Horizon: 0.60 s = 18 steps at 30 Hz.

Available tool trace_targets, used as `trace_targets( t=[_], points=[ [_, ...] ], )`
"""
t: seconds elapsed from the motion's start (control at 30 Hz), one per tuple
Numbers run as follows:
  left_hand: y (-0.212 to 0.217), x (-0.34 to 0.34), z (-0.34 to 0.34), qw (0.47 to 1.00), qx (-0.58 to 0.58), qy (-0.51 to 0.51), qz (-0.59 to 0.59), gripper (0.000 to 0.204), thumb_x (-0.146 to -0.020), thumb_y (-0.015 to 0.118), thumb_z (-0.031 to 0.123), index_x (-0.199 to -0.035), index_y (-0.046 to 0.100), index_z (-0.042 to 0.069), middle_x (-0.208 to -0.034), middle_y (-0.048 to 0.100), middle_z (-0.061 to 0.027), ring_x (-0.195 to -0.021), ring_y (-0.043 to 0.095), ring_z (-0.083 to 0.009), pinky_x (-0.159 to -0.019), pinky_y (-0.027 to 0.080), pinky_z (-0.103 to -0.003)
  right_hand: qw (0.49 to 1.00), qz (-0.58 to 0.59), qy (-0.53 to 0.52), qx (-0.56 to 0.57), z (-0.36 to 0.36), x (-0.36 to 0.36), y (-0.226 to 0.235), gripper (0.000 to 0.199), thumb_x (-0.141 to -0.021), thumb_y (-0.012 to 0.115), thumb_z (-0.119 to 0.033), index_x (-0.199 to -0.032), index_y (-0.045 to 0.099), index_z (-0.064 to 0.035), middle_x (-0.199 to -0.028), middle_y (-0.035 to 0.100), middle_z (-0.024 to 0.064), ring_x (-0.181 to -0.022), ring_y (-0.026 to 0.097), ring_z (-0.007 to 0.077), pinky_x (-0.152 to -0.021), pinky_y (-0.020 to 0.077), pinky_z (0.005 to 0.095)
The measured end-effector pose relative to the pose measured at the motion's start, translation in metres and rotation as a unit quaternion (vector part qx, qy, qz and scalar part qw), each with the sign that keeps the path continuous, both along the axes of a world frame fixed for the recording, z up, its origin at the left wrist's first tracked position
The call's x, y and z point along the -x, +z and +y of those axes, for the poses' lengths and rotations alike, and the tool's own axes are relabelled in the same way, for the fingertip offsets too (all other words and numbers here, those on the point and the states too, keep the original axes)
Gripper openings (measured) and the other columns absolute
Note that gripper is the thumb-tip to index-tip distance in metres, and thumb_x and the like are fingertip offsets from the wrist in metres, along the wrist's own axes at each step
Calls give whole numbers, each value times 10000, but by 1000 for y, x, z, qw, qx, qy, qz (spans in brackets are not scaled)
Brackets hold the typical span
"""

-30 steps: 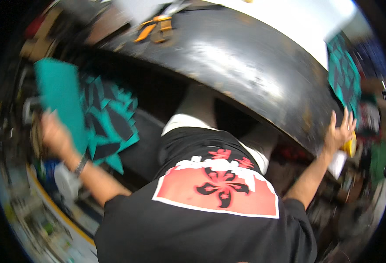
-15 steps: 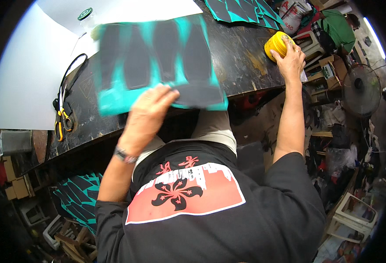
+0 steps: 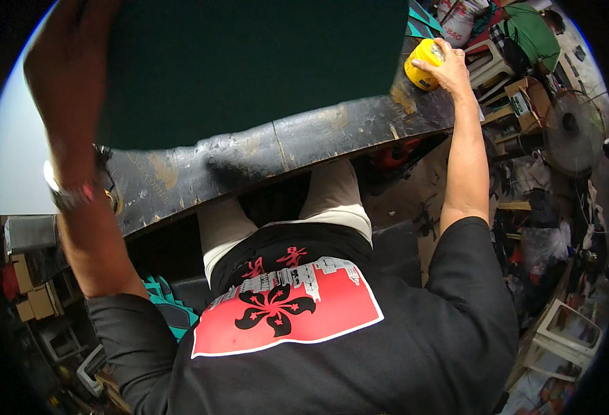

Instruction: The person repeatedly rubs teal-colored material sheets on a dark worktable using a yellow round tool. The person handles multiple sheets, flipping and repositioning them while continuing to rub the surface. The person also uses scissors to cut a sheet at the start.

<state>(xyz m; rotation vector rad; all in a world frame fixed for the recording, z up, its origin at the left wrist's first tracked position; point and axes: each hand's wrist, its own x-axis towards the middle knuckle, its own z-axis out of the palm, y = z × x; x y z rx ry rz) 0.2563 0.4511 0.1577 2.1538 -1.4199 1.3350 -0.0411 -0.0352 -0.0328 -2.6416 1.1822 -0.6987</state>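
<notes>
A large dark-green sheet (image 3: 249,62) is raised close to the camera and fills the upper middle, hiding much of the table. My left hand (image 3: 69,76) is lifted at its left edge, in shadow and blurred, with the fingers gripping the sheet; the fingertips are out of sight. On the far right of the table, my right hand (image 3: 451,70) is wrapped round a yellow tub (image 3: 420,69). A bit of teal sheeting (image 3: 422,22) shows behind the tub.
The dark, worn tabletop (image 3: 249,155) ends just before my knees. A fan (image 3: 573,131), a white stool (image 3: 488,66) and a green bag (image 3: 534,41) stand to the right. More teal pieces (image 3: 170,304) lie low at the left. A white stool (image 3: 560,339) is lower right.
My left hand has raised the teal sheet with its dark shapes off the table toward the camera and to the left. My right hand and the yellow tub have shifted slightly left.
</notes>
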Motion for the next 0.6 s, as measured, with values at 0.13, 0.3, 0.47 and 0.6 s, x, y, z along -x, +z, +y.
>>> trace_targets(
  t=[0.13, 0.3, 0.47, 0.6],
  points=[
    [20, -71, -67, 803, -115, -423, 403, 692, -910, 765, 302, -1464, 483, -3, -1456, 533, -174, -1273, 557, -265, -1097, 441, -407, 1000, -16, -12, 3, 1, -3, -3, 1069, -596, 879, -664, -1513, 475, -291, -1344, 492, 193, -1268, 562, 380, -1065, 477, 512],
    [-135, -100, -175, 909, -162, -183, 339, 553, -996, 628, 397, -1463, 520, 121, -1338, 641, -161, -1185, 653, -300, -1045, 498, -421, 999, 12, -47, 0, 1, -9, -3, 1017, -617, 890, -603, -1505, 491, -313, -1359, 525, 219, -1252, 576, 363, -1055, 470, 503],
    [-224, -38, -99, 932, -236, -140, 235, 803, -873, 657, 651, -1536, 430, 260, -1642, 305, -119, -1529, 244, -363, -1199, 137, -680, 996, -59, 54, 32, 77, -1, 23, 924, -628, 902, -526, -1440, 558, -250, -1273, 565, 207, -1193, 600, 367, -1024, 493, 476],
    [-231, 26, -26, 879, -318, -74, 347, 799, -944, 573, 599, -1595, 328, 207, -1682, 216, -130, -1561, 141, -353, -1214, 59, -650, 960, -129, 242, -49, 200, 5, 29, 853, -642, 913, -462, -1381, 609, -166, -1323, 551, 218, -1232, 564, 372, -1053, 470, 459]
  ],
)
